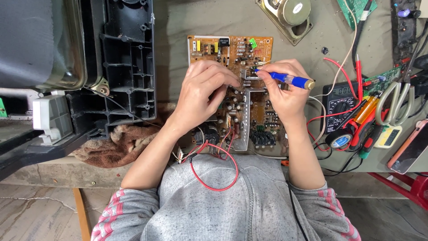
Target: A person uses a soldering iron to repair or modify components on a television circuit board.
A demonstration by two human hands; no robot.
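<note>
An orange-brown circuit board full of small components lies on the bench in front of me. My right hand holds a blue-handled screwdriver, its tip pointing left at a metal part near the board's middle. My left hand rests on the board with its fingertips pinched at the same spot, next to the tip. A red wire loops from the board's near edge over my grey sweater.
A dark television housing stands at left, a brown cloth beneath it. At right lie a black multimeter with red leads, tape roll, scissors, a phone. A speaker sits behind.
</note>
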